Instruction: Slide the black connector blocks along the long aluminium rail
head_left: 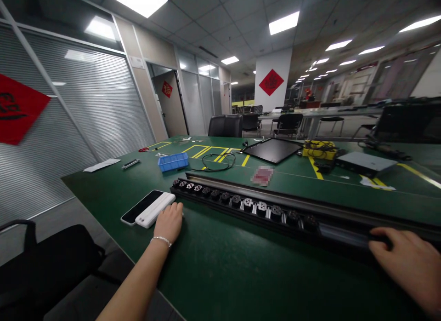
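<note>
My left hand [169,221] rests on the green table [220,275], knuckles up and fingers curled under, right next to a white power bank [155,209] lying beside a black phone [141,206]. My right hand [409,262] lies at the lower right with its fingers stretched flat against the near end of a long black socket strip [248,205], which runs across the table and carries several outlets.
Farther back lie a blue bin [173,161], a coiled black cable [217,162], a dark flat panel [274,150], a yellow box [319,150] with cables and a grey box [365,163]. A black chair [44,266] stands at the lower left, by the table edge.
</note>
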The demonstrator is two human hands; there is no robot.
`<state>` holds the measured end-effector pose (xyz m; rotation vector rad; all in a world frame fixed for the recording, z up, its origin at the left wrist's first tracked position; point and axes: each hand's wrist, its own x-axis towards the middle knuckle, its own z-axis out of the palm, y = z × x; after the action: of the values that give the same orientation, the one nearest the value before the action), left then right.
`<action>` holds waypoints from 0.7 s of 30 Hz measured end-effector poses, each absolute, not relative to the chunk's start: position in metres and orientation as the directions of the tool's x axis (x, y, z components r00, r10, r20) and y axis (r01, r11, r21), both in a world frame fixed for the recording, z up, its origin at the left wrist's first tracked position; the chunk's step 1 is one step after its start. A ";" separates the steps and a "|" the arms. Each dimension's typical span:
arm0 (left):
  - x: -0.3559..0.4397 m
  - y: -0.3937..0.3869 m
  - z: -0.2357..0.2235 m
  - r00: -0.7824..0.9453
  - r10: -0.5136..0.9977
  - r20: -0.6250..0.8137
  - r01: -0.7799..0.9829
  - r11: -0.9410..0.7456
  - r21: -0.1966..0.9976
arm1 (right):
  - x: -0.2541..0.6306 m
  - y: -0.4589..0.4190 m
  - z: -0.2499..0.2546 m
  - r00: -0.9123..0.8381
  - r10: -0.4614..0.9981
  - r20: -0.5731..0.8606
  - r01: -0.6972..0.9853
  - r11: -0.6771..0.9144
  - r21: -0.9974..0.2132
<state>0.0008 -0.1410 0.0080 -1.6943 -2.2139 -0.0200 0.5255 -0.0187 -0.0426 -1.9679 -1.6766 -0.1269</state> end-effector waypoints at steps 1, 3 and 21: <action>-0.001 -0.140 0.007 -0.220 0.935 0.279 0.938 0.281 -0.202 | 0.526 -0.020 -0.043 0.161 0.896 0.413 0.955 -0.036 -0.294; -0.002 -0.142 0.006 -0.204 0.942 0.268 0.945 0.261 -0.199 | 0.525 -0.023 -0.042 0.108 0.906 0.410 0.968 -0.002 -0.250; 0.216 -0.077 0.020 0.531 0.694 0.487 0.812 -0.581 -0.058 | 0.497 -0.054 -0.008 0.253 0.879 0.404 0.960 -0.174 -0.221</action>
<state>0.2159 -0.0768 0.0201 -2.4949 -1.2590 -0.6099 0.4965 -0.0540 -0.0082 -2.1051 -1.6727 -0.2547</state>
